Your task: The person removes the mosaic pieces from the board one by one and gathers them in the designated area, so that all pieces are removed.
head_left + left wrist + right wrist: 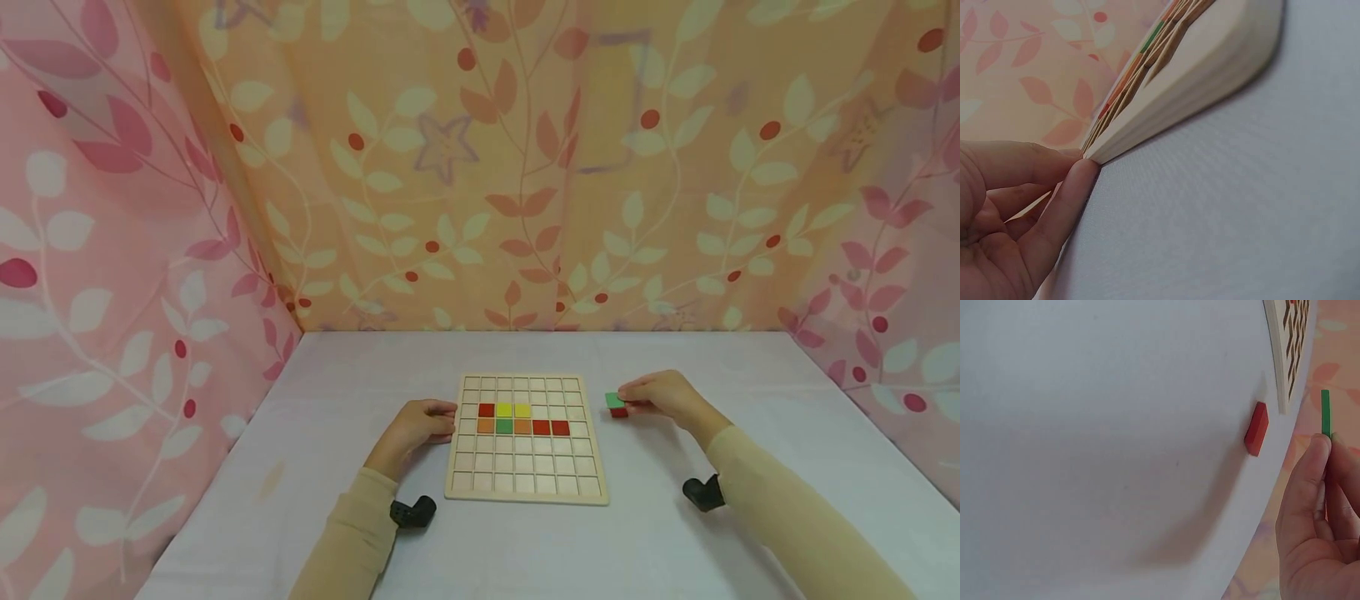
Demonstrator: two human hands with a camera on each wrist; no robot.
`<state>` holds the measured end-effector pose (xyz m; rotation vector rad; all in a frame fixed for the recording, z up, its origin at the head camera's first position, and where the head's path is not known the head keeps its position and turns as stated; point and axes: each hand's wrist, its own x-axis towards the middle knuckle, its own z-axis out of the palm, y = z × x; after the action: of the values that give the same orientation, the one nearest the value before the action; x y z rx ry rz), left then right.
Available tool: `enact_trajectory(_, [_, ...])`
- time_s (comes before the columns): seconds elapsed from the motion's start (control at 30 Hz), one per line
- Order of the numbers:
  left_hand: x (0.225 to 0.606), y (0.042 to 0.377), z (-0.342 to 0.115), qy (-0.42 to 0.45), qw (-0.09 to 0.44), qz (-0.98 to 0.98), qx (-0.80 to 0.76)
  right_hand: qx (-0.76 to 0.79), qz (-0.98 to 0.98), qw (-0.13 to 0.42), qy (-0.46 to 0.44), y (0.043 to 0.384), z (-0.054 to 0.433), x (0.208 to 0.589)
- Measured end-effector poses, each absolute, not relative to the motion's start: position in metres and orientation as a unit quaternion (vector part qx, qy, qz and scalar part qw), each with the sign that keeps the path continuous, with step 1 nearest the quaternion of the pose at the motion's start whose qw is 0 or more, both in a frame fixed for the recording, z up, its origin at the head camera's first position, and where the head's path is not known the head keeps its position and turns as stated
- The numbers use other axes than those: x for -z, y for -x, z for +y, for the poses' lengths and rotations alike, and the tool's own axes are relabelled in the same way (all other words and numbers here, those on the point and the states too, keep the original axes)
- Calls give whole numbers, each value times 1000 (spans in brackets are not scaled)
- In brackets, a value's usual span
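In the head view a wooden grid board (527,483) lies on the table. One row holds a red tile (487,410) and two yellow tiles (513,410); the row below has orange, green and red ones. At the board's left edge rests my left hand (412,429), its straight fingertips touching the rim (1166,106) in the left wrist view. Right of the board, my right hand (671,400) pinches a green square tile (1325,412) by its edge between thumb and fingers, held above the table. Beneath it a loose red block (1257,428) lies on the table, apart from the board.
A white cloth covers the table (300,517). Leaf-patterned curtains (525,167) close off the back and both sides. Each wrist carries a black device (414,512).
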<state>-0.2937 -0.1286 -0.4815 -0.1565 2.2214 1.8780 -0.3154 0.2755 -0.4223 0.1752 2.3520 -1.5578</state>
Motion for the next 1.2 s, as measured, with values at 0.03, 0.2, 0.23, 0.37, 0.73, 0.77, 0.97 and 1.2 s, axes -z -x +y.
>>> enact_trajectory(0.03, [481,293,-129,53,114,758,-640,547,820,157,-62,315,278,423])
enact_trajectory(0.2, [480,292,-129,50,115,761,-636,531,830,155,-68,315,287,424])
enact_trajectory(0.23, [480,292,-129,50,116,761,-636,529,832,156,-68,314,289,424])
enact_trajectory(0.37, [481,292,-129,48,118,762,-635,518,837,161,-70,313,297,424])
enact_trajectory(0.73, [483,296,-129,54,119,757,-640,552,813,168,-82,312,317,427])
enact_trajectory(0.77, [483,296,-129,53,119,757,-641,553,811,170,-84,313,318,427])
enact_trajectory(0.97, [482,295,-129,48,117,758,-640,568,799,174,-99,315,321,429])
enact_trajectory(1.2, [482,295,-128,58,118,761,-635,584,781,183,-120,317,322,431])
